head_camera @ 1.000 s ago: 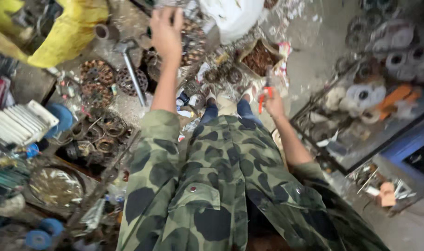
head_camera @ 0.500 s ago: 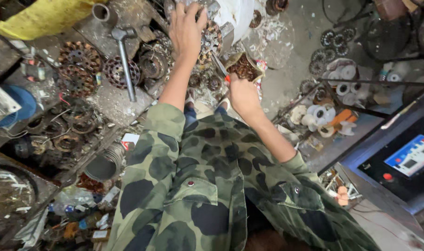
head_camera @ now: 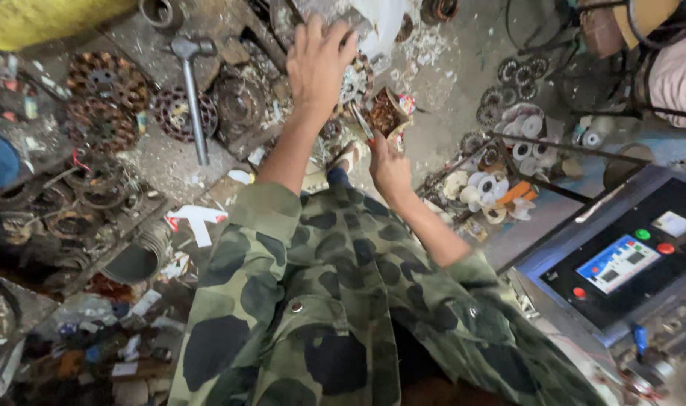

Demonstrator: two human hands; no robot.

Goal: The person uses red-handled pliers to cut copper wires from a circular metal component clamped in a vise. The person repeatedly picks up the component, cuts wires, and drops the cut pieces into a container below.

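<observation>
Seen from above in a crowded repair shop, my camouflage jacket fills the lower frame, both sleeves pushed up and both arms stretched ahead over a littered concrete floor. Off to the right of my right arm stands a dark control panel with a small blue screen and coloured buttons; between it and my right hand lie white tape rolls. Left of my left arm sit round rusty motor cores, and beside them a steel hammer with its handle running toward me.

My left hand is the farther one, fingers spread wide and laid flat on a grey metal part beside a white plastic bag; it grips nothing. My right hand sits nearer my body, fingers curled around a slim red-handled tool whose long axis points forward and slightly left. Just beyond that tool's tip, touching or nearly so, is a small open box of copper-coloured scrap, lying between my hands and closer to the right.
</observation>
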